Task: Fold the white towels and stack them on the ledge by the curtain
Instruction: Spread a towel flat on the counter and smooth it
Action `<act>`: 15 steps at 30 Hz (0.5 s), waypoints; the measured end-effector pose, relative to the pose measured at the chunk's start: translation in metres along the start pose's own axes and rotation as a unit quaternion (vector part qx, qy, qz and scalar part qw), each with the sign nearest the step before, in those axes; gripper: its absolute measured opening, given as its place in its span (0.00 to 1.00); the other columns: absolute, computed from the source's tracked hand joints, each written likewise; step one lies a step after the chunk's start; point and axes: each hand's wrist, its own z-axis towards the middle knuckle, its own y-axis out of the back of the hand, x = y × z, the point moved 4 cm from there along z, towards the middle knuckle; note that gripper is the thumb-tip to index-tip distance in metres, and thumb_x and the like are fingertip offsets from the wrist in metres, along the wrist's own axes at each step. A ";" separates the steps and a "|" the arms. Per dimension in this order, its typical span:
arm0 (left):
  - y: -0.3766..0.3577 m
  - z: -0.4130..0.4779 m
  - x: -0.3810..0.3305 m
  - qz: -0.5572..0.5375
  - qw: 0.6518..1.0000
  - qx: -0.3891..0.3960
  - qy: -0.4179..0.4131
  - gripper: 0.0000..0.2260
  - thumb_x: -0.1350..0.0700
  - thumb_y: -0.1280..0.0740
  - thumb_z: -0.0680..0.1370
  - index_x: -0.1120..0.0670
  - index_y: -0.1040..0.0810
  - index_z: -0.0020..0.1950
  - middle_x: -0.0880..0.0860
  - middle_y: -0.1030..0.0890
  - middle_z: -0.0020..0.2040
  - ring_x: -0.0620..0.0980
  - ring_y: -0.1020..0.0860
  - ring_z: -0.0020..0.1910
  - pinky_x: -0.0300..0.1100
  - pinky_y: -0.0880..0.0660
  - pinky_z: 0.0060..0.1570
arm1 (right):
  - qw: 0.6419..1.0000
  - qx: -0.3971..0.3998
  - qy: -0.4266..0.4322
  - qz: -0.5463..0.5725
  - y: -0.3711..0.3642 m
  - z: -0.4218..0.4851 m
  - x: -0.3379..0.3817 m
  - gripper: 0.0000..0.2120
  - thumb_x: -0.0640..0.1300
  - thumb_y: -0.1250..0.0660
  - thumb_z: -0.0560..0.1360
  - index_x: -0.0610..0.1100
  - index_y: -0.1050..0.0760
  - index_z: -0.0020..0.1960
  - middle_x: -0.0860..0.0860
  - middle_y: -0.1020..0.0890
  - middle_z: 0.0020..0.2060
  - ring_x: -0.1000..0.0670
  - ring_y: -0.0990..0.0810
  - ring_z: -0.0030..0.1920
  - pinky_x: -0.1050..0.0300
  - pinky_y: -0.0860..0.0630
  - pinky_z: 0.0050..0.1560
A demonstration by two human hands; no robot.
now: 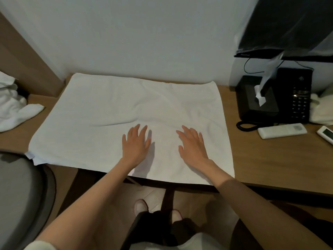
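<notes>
A white towel (111, 112) lies spread flat across the wooden tabletop (270, 159), its far edge against the pale wall (126, 33) and its near edge reaching the tabletop's front edge, slightly overhanging at the near right corner. Soft wrinkles run across its middle, and a small tag shows at its near left corner. Both hands rest palm-down on the near half of the towel with fingers straight and spread, gripping nothing: the left hand (135, 143) a little left of the towel's centre, the right hand (192, 145) just to its right, the two apart. To the left, on a lower wooden surface, sits a heap of crumpled white towels (12, 105), separate from the spread one. To the right of the towel stand a black tissue box (255, 103) with a white tissue sticking up and, right beside it, a black telephone (295, 94) with its coiled cord in front. A white remote (282, 130) lies just in front of the telephone, and another white device (326, 133) sits at the right edge. A dark screen (288, 24) hangs above them. A grey chair (19, 195) fills the lower left.
</notes>
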 end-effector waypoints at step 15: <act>-0.041 0.109 0.093 0.071 0.997 0.014 -0.013 0.24 0.40 0.52 0.81 0.38 0.59 0.75 0.48 0.63 0.77 0.57 0.63 0.76 0.67 0.66 0.67 | 0.989 0.001 0.018 -0.144 -0.077 0.134 0.054 0.27 0.64 0.56 0.80 0.65 0.65 0.73 0.56 0.59 0.77 0.42 0.59 0.77 0.30 0.64 0.69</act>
